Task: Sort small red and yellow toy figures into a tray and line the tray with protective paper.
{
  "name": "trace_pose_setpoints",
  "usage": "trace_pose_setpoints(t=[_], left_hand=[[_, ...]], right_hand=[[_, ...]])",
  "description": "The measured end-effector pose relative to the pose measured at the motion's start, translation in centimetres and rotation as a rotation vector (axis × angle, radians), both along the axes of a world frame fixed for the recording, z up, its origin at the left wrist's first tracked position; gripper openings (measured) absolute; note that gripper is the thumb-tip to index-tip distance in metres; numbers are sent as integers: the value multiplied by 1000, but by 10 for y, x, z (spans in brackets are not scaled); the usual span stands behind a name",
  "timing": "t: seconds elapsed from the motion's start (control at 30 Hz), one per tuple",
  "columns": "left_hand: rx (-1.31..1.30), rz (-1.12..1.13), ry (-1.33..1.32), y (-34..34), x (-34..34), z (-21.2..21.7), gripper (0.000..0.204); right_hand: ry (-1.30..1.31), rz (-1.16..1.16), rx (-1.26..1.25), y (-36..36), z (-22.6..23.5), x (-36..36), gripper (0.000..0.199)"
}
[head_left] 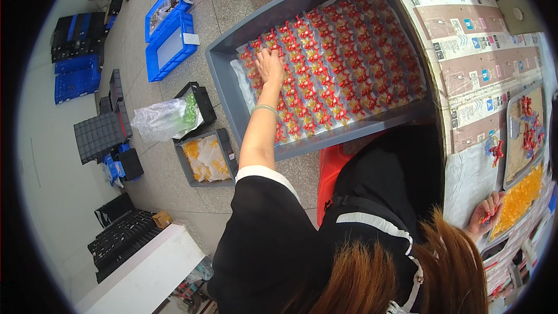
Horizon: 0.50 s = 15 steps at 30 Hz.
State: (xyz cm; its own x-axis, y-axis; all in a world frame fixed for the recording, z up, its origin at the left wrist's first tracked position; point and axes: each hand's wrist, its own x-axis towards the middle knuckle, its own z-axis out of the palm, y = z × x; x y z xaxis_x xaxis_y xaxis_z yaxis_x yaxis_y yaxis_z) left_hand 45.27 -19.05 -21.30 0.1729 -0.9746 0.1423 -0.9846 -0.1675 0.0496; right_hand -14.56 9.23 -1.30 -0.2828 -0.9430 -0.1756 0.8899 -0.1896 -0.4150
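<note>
A large grey tray [228, 58] stands on the floor, filled with rows of small red and gold pieces [343, 58]. My left hand [270, 67] reaches out to it and lies palm down on the rows at the tray's left end; its fingertips are hidden among the pieces. A thin bracelet circles that wrist. My right hand [486, 214] rests on the table edge at the right, its fingers closed around a small red piece [484, 219]. Beside it lies a tray of yellow pieces [519, 197].
A brown tray of red pieces [526, 134] and cardboard sheets [465, 35] lie on the table at right. A small grey bin of yellow pieces [206, 160], a black bin with a clear bag [168, 119], blue crates [170, 35] and black trays [99, 134] stand on the floor. A red stool [330, 168] is under me.
</note>
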Motion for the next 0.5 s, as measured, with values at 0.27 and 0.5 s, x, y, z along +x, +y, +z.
trace_pose_setpoints(t=[0.27, 0.5], left_hand=[[-293, 390, 347, 23, 55, -3, 19], [-133, 17, 321, 25, 19, 6, 25]], right_hand=[[-7, 7, 28, -1, -2, -1, 28], [16, 35, 39, 0, 0, -6, 28]])
